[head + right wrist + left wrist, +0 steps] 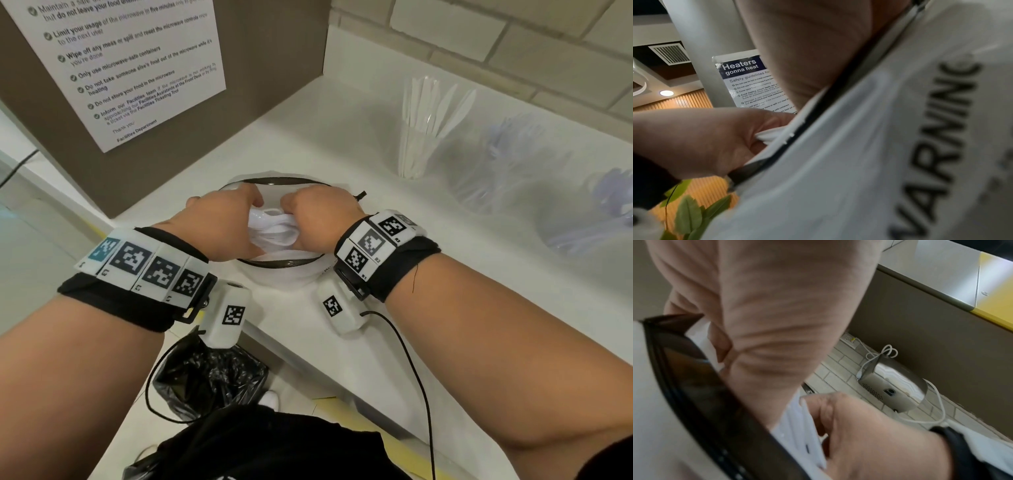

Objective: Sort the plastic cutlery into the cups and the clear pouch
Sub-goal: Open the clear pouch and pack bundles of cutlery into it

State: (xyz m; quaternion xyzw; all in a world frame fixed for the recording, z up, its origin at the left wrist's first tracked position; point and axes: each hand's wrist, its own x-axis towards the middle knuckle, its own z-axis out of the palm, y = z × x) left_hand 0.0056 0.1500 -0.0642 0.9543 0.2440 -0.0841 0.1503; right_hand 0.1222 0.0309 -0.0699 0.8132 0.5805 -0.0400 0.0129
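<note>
Head view: a bunch of white cutlery (274, 233) is gripped from both sides inside the open mouth of the clear pouch (274, 265), whose black zip rim lies on the white counter (308, 137). The left hand (222, 226) and the right hand (318, 212) are curled round the bunch, close together. Further right, a clear cup (416, 150) with upright white knives is seen; beside it two more cups (507, 164) are blurred. In the right wrist view, "WARNING" (941, 138) is printed on the pouch.
</note>
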